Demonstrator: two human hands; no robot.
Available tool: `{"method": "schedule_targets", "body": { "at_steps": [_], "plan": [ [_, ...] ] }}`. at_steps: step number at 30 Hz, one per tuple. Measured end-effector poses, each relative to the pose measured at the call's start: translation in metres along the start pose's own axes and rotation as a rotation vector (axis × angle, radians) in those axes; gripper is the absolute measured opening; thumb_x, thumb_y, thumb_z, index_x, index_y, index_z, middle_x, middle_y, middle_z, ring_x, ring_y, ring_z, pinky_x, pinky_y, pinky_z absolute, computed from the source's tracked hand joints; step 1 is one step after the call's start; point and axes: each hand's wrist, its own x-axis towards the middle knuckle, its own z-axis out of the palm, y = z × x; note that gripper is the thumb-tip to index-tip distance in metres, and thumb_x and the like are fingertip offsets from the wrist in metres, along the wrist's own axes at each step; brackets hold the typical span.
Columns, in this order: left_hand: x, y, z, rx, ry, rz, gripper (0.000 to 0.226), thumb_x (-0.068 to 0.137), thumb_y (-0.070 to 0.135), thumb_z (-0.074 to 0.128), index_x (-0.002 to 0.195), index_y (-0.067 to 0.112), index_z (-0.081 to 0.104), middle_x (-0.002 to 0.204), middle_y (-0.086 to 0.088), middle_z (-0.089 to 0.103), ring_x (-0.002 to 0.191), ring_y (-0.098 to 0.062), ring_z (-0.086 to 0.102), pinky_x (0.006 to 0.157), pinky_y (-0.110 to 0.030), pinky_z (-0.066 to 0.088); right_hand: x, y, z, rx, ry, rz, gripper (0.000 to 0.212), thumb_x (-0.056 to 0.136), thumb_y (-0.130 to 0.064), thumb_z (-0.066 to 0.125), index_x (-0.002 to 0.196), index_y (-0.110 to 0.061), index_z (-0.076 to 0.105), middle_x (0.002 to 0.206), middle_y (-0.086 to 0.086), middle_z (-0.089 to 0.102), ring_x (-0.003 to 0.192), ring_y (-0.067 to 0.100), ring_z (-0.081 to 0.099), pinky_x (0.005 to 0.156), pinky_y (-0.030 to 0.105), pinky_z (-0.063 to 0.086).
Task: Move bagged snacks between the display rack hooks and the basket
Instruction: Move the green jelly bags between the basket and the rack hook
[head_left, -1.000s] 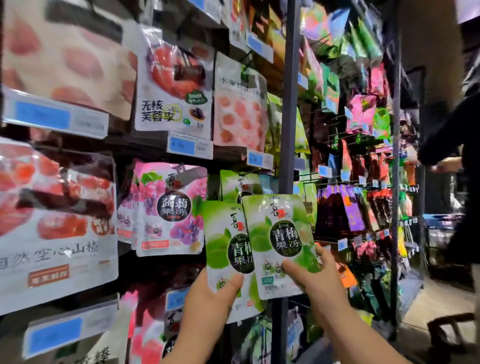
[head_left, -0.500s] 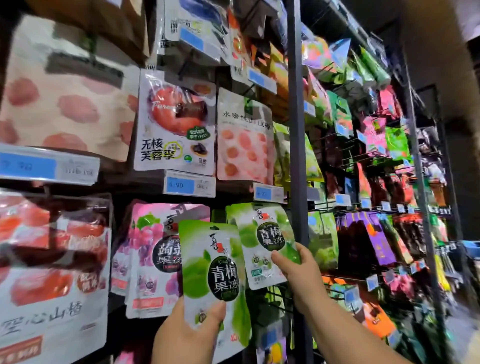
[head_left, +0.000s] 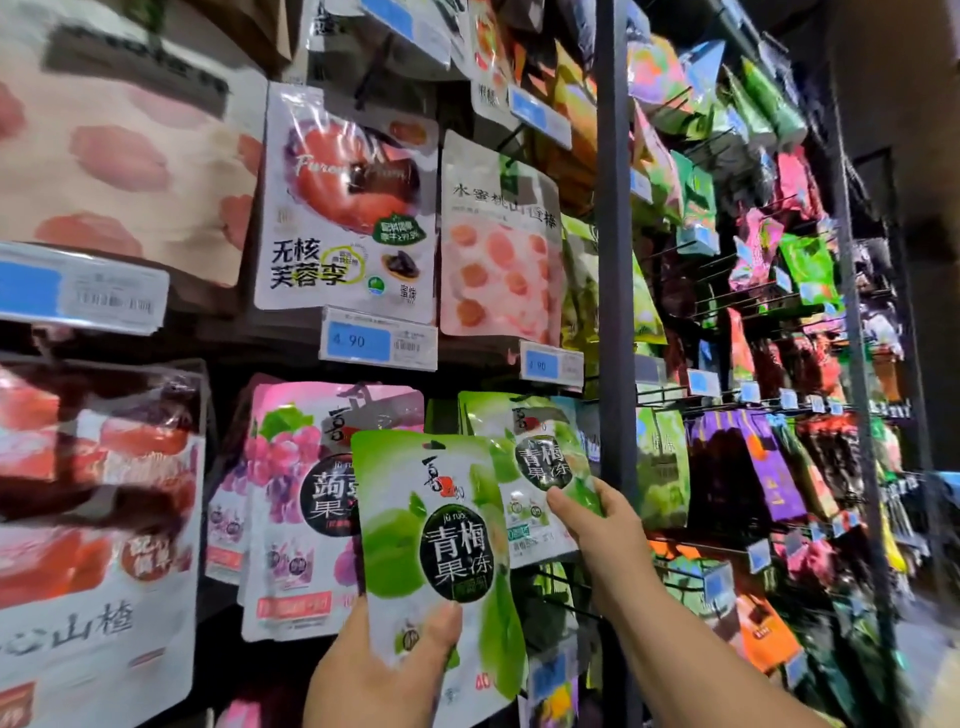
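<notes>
Two green-and-white pouches of green plum jelly are held before a shop's display rack (head_left: 615, 260). The near pouch (head_left: 436, 545), glossy, printed with lime-green fruit and leaves and a black oval bearing white characters, stands upright with its long axis vertical, its printed face turned to the camera and its hang slot at the top edge. The left hand (head_left: 374, 675) clamps its bottom edge, thumb pressed on the front, holding it in front of the hanging stock and partly over a pink grape jelly pouch (head_left: 291, 499) to its left. The second green pouch (head_left: 535, 462), of the same design, sits farther back and to the right, just left of the rack's dark post, also top up but leaning slightly, face outward. The right hand (head_left: 608, 535) pinches its lower right edge, thumb on the front; whether its top is on a hook cannot be told. Above hang a white pitted-plum bag (head_left: 348, 208) and a pale peach-snack bag (head_left: 498, 244), with a blue 4.90 price tag (head_left: 378, 340) below the plum bag.
</notes>
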Motion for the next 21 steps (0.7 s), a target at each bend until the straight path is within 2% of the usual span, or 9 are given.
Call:
{"method": "schedule_targets", "body": {
  "at_steps": [2, 4, 7, 9, 11, 13, 15, 18, 21],
  "plan": [
    [-0.001, 0.001, 0.005, 0.007, 0.001, -0.003, 0.025, 0.079, 0.056, 0.067, 0.099, 0.046, 0.057, 0.076, 0.023, 0.066, 0.069, 0.017, 0.056, 0.057, 0.001, 0.036, 0.009, 0.003, 0.004, -0.025, -0.017, -0.013, 0.117, 0.032, -0.081, 0.081, 0.133, -0.026, 0.057, 0.125, 0.001, 0.066, 0.113, 0.025, 0.063, 0.1, 0.052, 0.05],
    [-0.002, 0.001, 0.01, -0.004, 0.016, -0.001, 0.027, 0.079, 0.052, 0.069, 0.102, 0.04, 0.063, 0.084, 0.023, 0.067, 0.074, 0.016, 0.056, 0.059, 0.001, 0.037, 0.007, -0.004, 0.009, -0.043, -0.069, 0.013, 0.118, 0.036, -0.08, 0.082, 0.138, -0.026, 0.054, 0.129, 0.003, 0.063, 0.115, 0.026, 0.062, 0.101, 0.051, 0.049],
    [-0.002, -0.002, 0.018, -0.075, 0.023, -0.04, 0.04, 0.07, 0.061, 0.067, 0.103, 0.038, 0.064, 0.092, 0.018, 0.07, 0.084, 0.007, 0.06, 0.065, -0.007, 0.038, -0.005, -0.012, 0.009, -0.072, -0.106, 0.06, 0.084, 0.076, -0.044, 0.082, 0.147, -0.019, 0.044, 0.131, 0.002, 0.058, 0.118, 0.022, 0.057, 0.102, 0.039, 0.046],
    [-0.003, 0.0, 0.023, -0.096, 0.025, -0.061, 0.037, 0.07, 0.059, 0.071, 0.099, 0.037, 0.063, 0.09, 0.016, 0.068, 0.084, 0.001, 0.059, 0.066, -0.02, 0.04, -0.004, -0.003, 0.001, -0.133, -0.095, 0.044, 0.072, 0.087, -0.039, 0.072, 0.149, -0.02, 0.041, 0.137, 0.004, 0.054, 0.123, 0.022, 0.053, 0.099, 0.034, 0.043],
    [-0.003, 0.003, 0.029, -0.149, 0.02, -0.096, 0.023, 0.076, 0.042, 0.079, 0.092, 0.037, 0.063, 0.087, 0.022, 0.062, 0.084, 0.001, 0.056, 0.073, -0.026, 0.038, -0.009, -0.002, -0.004, -0.216, -0.067, -0.026, 0.061, 0.094, -0.041, 0.062, 0.148, -0.021, 0.043, 0.135, 0.004, 0.054, 0.115, 0.018, 0.052, 0.092, 0.031, 0.039],
    [-0.004, 0.004, 0.035, -0.183, 0.003, -0.112, 0.019, 0.079, 0.034, 0.077, 0.089, 0.037, 0.061, 0.087, 0.022, 0.063, 0.085, 0.003, 0.056, 0.076, -0.027, 0.037, -0.016, -0.004, -0.009, -0.264, -0.023, -0.113, 0.042, 0.098, -0.039, 0.054, 0.138, -0.024, 0.052, 0.13, 0.001, 0.052, 0.107, 0.012, 0.051, 0.089, 0.029, 0.037],
    [-0.001, 0.003, 0.044, -0.214, -0.015, -0.126, 0.017, 0.08, 0.035, 0.075, 0.094, 0.035, 0.064, 0.09, 0.014, 0.071, 0.087, -0.003, 0.063, 0.073, -0.028, 0.041, -0.025, -0.007, -0.014, -0.27, 0.002, -0.179, 0.019, 0.099, -0.038, 0.052, 0.112, -0.028, 0.062, 0.117, -0.001, 0.059, 0.1, 0.014, 0.056, 0.084, 0.032, 0.042],
    [0.003, 0.004, 0.056, -0.221, -0.074, -0.114, 0.017, 0.085, 0.038, 0.07, 0.101, 0.035, 0.065, 0.092, 0.015, 0.07, 0.088, -0.004, 0.063, 0.066, -0.018, 0.042, -0.037, -0.005, -0.02, -0.19, -0.141, -0.125, 0.024, 0.095, -0.046, 0.056, 0.093, -0.025, 0.067, 0.094, -0.005, 0.068, 0.094, 0.019, 0.062, 0.081, 0.032, 0.047],
    [0.009, 0.007, 0.068, -0.278, -0.113, -0.113, 0.02, 0.087, 0.038, 0.069, 0.106, 0.033, 0.068, 0.092, 0.015, 0.072, 0.086, -0.007, 0.065, 0.07, -0.023, 0.046, -0.044, -0.001, -0.025, -0.064, -0.347, 0.027, 0.037, 0.084, -0.053, 0.068, 0.11, -0.027, 0.064, 0.109, -0.009, 0.071, 0.103, 0.007, 0.066, 0.091, 0.029, 0.052]
  ]
}}
